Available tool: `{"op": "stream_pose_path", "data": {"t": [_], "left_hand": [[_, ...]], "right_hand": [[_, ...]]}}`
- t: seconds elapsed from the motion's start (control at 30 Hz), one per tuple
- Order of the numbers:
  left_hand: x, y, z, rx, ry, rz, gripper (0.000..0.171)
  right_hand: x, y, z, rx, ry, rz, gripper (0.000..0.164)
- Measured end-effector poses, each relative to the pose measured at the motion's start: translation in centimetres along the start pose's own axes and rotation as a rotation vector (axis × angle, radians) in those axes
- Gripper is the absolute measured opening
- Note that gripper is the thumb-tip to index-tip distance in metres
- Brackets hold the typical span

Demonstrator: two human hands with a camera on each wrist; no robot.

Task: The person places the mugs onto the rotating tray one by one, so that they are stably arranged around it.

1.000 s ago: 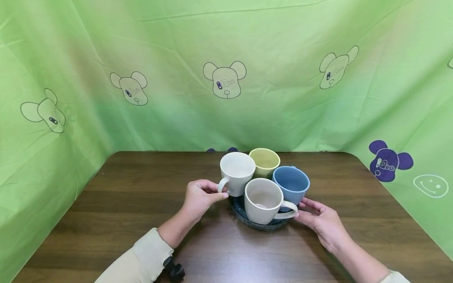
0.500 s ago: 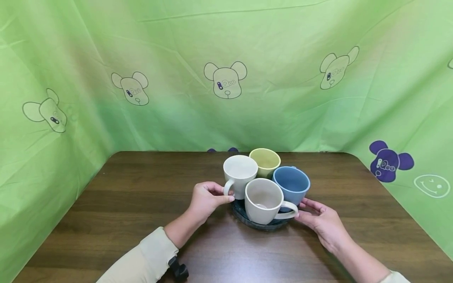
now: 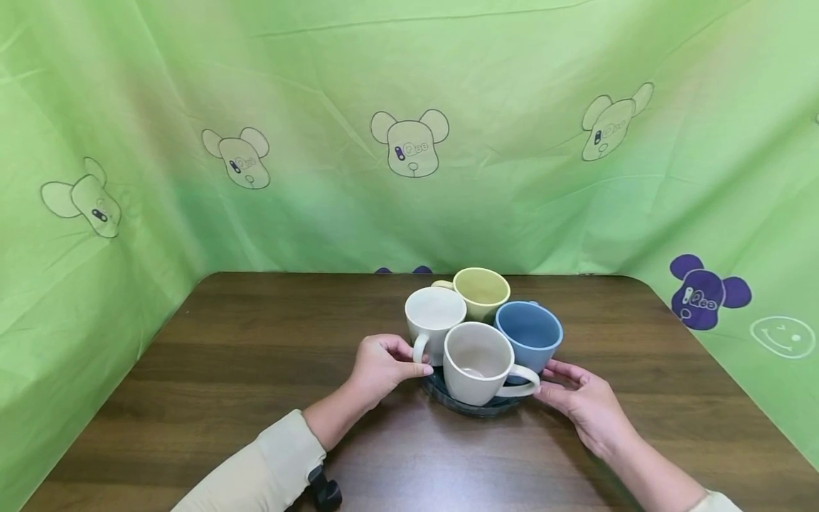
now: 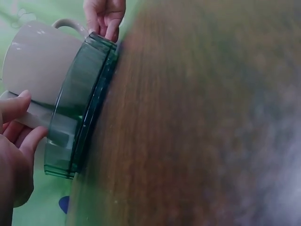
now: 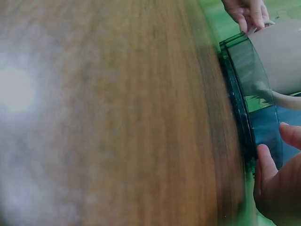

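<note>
Four mugs would be a count too many, so several mugs stand upright together on a round, see-through dark green tray (image 3: 470, 410). My left hand (image 3: 387, 366) pinches the handle of the white mug (image 3: 437, 310), which sits at the tray's left side. At the tray's right edge my right hand (image 3: 591, 412) holds the rim, thumb over it and fingers against the outer wall (image 5: 235, 70). Closest to me is a light grey mug (image 3: 470, 384), its handle pointing at the right hand. A blue mug (image 3: 527, 327) stands on the right, a yellow mug (image 3: 483, 288) behind.
The brown wooden table (image 3: 256, 320) extends around the tray on all sides. A green curtain (image 3: 409, 220) with bear-head drawings hangs behind it and along both sides. A black strap piece (image 3: 325, 491) sits at the left sleeve.
My left hand has brought the white mug right and toward me, down against the grey mug. The yellow mug's handle now shows behind it. The right hand stays at the tray.
</note>
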State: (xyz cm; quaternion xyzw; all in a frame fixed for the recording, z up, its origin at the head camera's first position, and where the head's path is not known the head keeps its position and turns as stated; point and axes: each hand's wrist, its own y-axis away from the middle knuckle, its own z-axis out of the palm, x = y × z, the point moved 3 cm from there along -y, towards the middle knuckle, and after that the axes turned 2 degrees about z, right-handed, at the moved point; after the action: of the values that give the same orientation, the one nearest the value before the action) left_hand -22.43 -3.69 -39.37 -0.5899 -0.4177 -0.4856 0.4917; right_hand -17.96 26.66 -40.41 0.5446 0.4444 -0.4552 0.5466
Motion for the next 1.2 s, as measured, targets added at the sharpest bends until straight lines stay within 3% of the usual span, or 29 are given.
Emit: {"op": "stream_pose_path", "data": {"t": [0.17,0.3,0.53,0.83,1.03,1.2], "left_hand": [[0.3,0.0,0.0,-0.001,-0.189,0.058,0.02],[0.4,-0.1,0.0,-0.002,-0.222,0.066,0.021],[0.5,0.0,-0.2,-0.047,-0.155,0.047,0.019],[0.5,0.1,-1.0,-0.116,-0.025,-0.005,0.024],[0.6,0.3,-2.1,-0.175,0.004,0.01,0.034],[0.8,0.5,-3.2,-0.159,-0.017,0.025,0.038]], "right_hand": [[0.0,0.0,0.0,0.009,0.003,0.003,0.065],[0.0,0.0,0.0,0.008,0.011,0.01,0.065],[0.0,0.0,-0.1,-0.015,-0.017,0.008,0.063],[-0.3,0.2,-0.2,-0.042,-0.104,0.001,0.045],[-0.5,0.3,-0.9,-0.054,-0.092,-0.042,0.038],[-0.8,0.3,-1.5,-0.069,-0.087,-0.075,0.032]]}}
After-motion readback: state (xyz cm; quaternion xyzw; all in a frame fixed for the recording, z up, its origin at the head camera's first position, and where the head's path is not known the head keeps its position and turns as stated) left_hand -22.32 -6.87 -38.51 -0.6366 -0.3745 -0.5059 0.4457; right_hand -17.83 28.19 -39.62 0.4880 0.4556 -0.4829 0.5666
